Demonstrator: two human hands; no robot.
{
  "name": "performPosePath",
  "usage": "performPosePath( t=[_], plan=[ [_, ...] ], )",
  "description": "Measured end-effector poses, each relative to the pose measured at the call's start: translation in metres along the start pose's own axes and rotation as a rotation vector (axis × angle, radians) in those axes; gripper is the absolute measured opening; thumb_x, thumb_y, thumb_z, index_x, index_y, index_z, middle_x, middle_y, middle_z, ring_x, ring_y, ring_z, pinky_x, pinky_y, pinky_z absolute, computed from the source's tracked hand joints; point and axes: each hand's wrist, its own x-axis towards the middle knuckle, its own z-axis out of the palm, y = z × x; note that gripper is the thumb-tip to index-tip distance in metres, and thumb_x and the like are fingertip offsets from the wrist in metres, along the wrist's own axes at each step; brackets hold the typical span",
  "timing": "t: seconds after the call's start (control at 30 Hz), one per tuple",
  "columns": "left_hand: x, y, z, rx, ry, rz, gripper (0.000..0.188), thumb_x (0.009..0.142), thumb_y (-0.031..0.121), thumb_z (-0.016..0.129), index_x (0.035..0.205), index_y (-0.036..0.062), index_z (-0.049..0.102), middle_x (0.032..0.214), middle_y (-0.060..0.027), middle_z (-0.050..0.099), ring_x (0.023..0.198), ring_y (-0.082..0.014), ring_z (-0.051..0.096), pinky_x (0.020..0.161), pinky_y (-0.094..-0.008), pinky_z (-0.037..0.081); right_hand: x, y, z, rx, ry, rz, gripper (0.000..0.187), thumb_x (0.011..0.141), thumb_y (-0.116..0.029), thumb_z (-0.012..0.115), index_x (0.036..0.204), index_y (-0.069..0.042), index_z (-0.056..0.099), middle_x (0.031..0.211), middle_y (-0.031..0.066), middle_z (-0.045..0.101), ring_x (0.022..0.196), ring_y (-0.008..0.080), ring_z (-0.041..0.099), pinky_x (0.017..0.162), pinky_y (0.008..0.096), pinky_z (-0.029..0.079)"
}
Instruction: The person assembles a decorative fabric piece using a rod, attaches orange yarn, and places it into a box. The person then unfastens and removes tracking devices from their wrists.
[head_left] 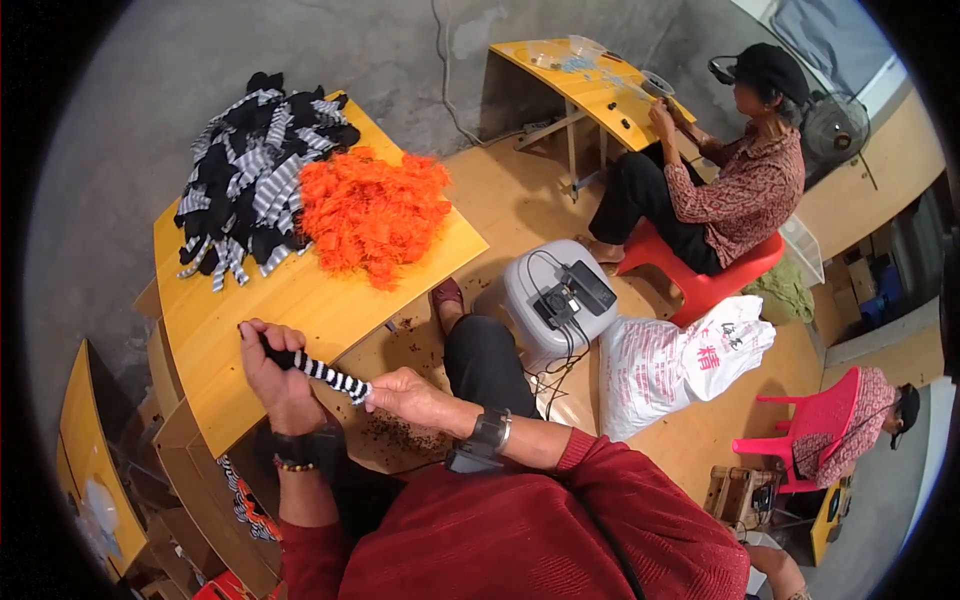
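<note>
A small black-and-white striped knitted tube (326, 373) is stretched between my hands at the near edge of the yellow table (230, 340). My left hand (272, 378) is closed around its plain black end, palm turned up. At the striped, pale end, the fingers of my right hand (408, 396) pinch the fabric. Farther back on the table lies a heap of similar black and striped knitted pieces (262, 170). Beside it, to the right, is a pile of fluffy orange strands (378, 215).
On my right a grey plastic bin (528, 290) carries black devices and cables (578, 292). Behind it stands a full white sack (660, 375). A co-worker (745, 170) sits on a red chair at another yellow table (590, 85). Cardboard boxes (205, 490) are at lower left.
</note>
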Motion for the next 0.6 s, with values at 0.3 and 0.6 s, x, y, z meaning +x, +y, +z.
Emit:
performPosePath(
  t=[0.3,0.6],
  plan=[
    [-0.02,-0.007,-0.019,0.013,-0.064,0.011,0.021,0.088,0.024,0.049,0.075,0.0081,0.045,0.054,-0.0008,0.043,0.047,-0.0131,0.044,0.046,-0.0279,0.041,0.003,-0.019,0.026,-0.007,0.103,0.111,0.018,0.086,-0.016,0.049,0.076,-0.007,0.061,0.055,-0.0069,0.044,0.047,0.0026,0.039,0.042,0.0187,0.03],
    [-0.036,-0.009,-0.034,-0.043,-0.037,-0.04,0.018,0.087,0.021,0.05,0.086,0.0036,0.047,0.059,-0.0056,0.052,0.05,-0.0163,0.052,0.05,-0.0283,0.047,-0.004,-0.011,0.019,0.124,-0.048,0.285,0.023,0.089,-0.022,0.049,0.08,-0.004,0.059,0.048,-0.0067,0.034,0.038,0.0023,0.026,0.036,0.019,0.019]
  ],
)
